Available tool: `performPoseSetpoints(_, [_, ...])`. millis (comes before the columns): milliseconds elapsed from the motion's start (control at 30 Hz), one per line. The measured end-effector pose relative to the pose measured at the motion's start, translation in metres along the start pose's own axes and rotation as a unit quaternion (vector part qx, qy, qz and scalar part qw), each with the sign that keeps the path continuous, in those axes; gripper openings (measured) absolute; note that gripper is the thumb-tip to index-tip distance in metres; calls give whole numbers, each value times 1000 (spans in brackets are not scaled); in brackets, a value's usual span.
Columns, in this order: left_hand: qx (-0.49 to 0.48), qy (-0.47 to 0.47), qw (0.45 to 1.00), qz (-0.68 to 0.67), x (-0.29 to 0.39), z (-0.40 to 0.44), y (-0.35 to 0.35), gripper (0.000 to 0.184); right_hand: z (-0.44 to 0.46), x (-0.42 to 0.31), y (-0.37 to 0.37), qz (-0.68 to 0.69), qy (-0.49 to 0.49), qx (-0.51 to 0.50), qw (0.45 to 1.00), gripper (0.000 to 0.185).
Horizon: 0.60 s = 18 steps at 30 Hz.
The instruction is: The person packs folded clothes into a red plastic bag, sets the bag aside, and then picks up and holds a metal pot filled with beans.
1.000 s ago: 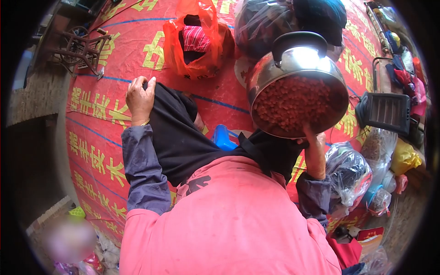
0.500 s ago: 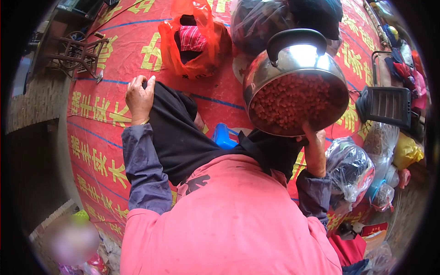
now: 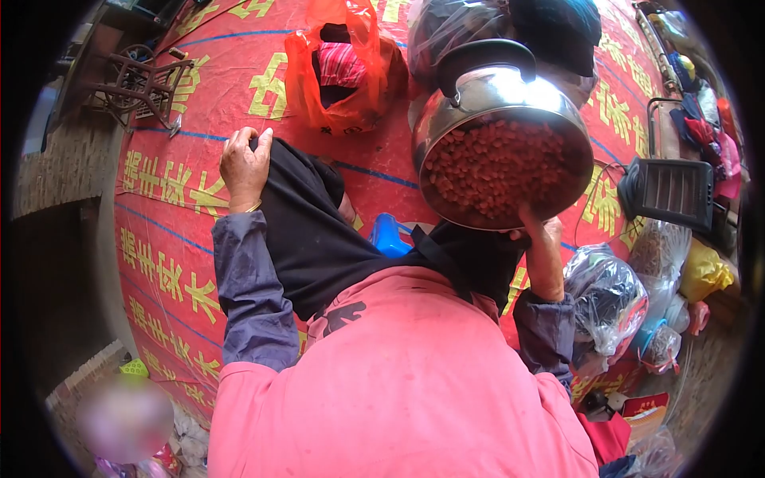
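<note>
A shiny steel pot (image 3: 478,99) with a black far handle (image 3: 486,56) is tilted, its mouth facing me. Inside lie many small reddish pieces (image 3: 498,167) that look like shelled peanuts. My right hand (image 3: 542,247) is closed on the pot's near edge, one finger over the rim; a handle there, if any, is hidden. My left hand (image 3: 245,167) rests on my left knee, in dark trousers (image 3: 307,215). Its thumb is apart from the loosely bent fingers, and it holds nothing.
A red plastic bag (image 3: 374,88) with striped cloth stands ahead. Stuffed clear bags (image 3: 602,295) and a black slatted appliance (image 3: 673,193) are at right. Something blue (image 3: 389,237) shows between my legs. A brown frame (image 3: 143,88) stands far left on the red printed sheet (image 3: 167,239).
The pot has shifted slightly left and a little away from me, with my right hand still on its edge. My left hand has stayed on the knee.
</note>
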<state>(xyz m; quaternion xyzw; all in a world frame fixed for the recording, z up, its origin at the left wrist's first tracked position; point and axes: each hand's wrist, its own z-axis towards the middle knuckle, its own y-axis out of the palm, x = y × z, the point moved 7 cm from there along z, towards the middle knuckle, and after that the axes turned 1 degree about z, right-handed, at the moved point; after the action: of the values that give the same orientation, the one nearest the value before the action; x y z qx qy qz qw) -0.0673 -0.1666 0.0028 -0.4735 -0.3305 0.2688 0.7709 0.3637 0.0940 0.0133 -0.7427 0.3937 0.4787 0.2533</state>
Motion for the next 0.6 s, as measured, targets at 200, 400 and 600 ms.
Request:
performPoseSetpoints(200, [-2,6,1000,0,0,1,1,31,-2,-2,0,-10,3,1,1000,42])
performPoseSetpoints(400, [-5,5,1000,9,2,1,3,31,0,3,-3,-8,8,12,1000,44])
performPoseSetpoints(600, [-7,5,1000,7,1,2,3,31,-2,-4,2,-35,8,-4,999,45])
